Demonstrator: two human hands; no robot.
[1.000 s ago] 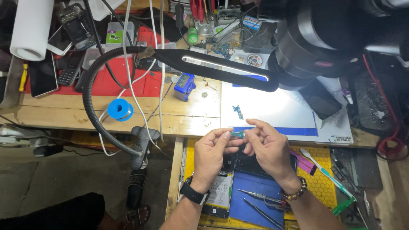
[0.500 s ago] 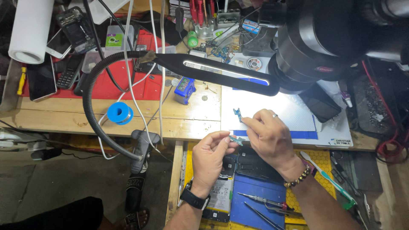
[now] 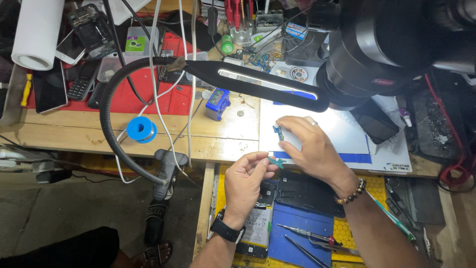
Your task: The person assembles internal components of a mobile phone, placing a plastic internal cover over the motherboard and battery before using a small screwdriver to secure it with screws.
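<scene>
Wooden surface (image 3: 148, 141) before you is crowded with phones and cables. Your left hand (image 3: 245, 181) pinches a small teal circuit board (image 3: 276, 162) at its edge; your right hand (image 3: 310, 146), fingers loosely bent, touches another small board (image 3: 278, 132) on the white mat (image 3: 347, 134).

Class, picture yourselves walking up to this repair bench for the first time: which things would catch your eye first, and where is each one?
Probably the long black gooseneck lamp, stretched across the wooden bench above the lit white work mat. Below it, the left hand pinches a small teal circuit part at the bench's front edge, while the right hand reaches to a second small part on the mat. A bright blue solder spool stands out to the left.
</scene>
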